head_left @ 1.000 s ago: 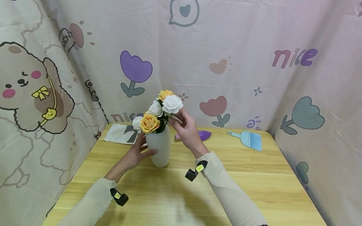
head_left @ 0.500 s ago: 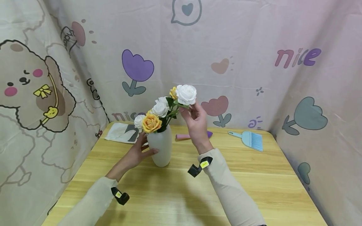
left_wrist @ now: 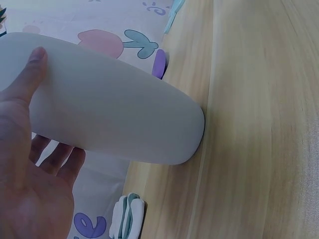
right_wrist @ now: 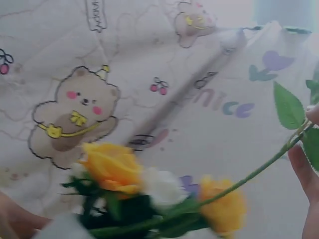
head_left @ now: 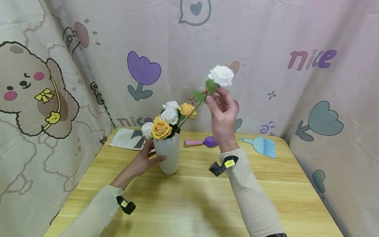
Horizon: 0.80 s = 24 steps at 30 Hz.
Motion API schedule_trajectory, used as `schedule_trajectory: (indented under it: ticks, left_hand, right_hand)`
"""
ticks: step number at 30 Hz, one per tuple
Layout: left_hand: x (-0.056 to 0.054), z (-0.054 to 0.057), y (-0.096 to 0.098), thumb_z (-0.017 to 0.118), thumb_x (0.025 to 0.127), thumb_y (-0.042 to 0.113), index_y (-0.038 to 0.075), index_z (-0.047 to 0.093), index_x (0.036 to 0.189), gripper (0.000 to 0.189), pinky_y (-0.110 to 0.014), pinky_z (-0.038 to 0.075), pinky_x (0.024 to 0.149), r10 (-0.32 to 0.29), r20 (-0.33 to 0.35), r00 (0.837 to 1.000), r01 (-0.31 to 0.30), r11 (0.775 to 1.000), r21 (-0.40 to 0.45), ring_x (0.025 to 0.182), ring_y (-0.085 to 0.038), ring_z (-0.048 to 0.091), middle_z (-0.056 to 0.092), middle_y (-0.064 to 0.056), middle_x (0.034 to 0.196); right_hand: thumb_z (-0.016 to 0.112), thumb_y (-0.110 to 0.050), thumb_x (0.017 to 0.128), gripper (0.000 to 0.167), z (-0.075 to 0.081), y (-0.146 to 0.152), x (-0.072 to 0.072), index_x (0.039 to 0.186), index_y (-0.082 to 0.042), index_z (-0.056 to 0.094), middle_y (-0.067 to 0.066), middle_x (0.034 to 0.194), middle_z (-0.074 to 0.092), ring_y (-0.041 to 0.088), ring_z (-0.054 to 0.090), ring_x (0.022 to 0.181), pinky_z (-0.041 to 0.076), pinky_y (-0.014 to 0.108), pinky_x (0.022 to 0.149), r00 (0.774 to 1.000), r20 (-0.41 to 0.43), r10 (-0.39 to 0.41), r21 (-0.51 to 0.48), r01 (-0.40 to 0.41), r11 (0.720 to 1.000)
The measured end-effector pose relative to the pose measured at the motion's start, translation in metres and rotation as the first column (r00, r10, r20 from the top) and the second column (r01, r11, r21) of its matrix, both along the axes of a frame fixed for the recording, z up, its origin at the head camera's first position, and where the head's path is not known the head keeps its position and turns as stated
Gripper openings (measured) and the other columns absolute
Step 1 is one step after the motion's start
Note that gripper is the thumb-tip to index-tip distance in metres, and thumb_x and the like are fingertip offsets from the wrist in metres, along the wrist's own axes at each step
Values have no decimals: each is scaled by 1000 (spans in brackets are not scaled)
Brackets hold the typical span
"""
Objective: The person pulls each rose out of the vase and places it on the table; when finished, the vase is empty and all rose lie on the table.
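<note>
A white rose point(head_left: 221, 75) on a long green stem point(right_wrist: 264, 173) is pinched just below its bloom by my right hand point(head_left: 224, 121), raised to the right of the vase. Its stem slants down to the other flowers, where the lower end is hidden. My left hand point(head_left: 140, 164) holds the side of the white vase point(head_left: 169, 156), thumb in front and fingers behind. In the left wrist view the vase point(left_wrist: 119, 104) has its base on the table. White roses point(head_left: 169, 116) and yellow roses point(head_left: 161, 129) fill the vase mouth.
Behind the vase at left lies a folded white and grey cloth point(head_left: 125, 140). A pink-handled purple scoop point(head_left: 209, 142) and a light blue brush point(head_left: 262, 146) lie along the wooden table's point(head_left: 266, 197) back edge. A printed curtain point(head_left: 251, 33) surrounds the table.
My right hand has moved up and to the right, drawing the white rose away from the bunch. A yellow rose has tipped rightward. The left hand keeps its place on the vase.
</note>
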<state>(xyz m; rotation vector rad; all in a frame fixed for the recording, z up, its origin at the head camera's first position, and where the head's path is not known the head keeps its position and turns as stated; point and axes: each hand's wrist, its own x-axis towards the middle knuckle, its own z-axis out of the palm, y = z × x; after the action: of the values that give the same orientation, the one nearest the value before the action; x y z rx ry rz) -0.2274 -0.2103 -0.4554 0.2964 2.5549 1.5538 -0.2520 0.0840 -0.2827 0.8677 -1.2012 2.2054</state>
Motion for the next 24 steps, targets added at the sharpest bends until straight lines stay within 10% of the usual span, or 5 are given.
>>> schedule_trajectory:
  ticks: [11,19,24]
  left_hand:
    - [0,-3,0,77,102,49,15,-9,175,118,-67,33,130,-1,-4,1000,1,1000,3,162,-53,30,25,-30,175]
    - [0,-3,-1,77,102,47,14,-8,175,117,-68,33,129,-1,-12,1000,1,1000,9,161,-53,31,25,-31,175]
    - [0,-4,-1,77,102,46,14,-10,175,118,-67,33,130,-4,-10,1000,4,1000,13,161,-53,30,24,-31,175]
  right_hand:
    - [67,16,98,41,22,70,-12,133,-6,71,14,134,70,19,77,93,70,35,85,987,25,-159,-26,160,987]
    - [70,12,99,52,-21,135,-4,141,-8,49,24,130,74,30,78,113,70,39,88,961,198,-195,81,182,980]
    - [73,4,101,33,-57,174,7,125,-7,52,18,133,75,24,82,93,70,37,84,911,312,-268,169,224,960]
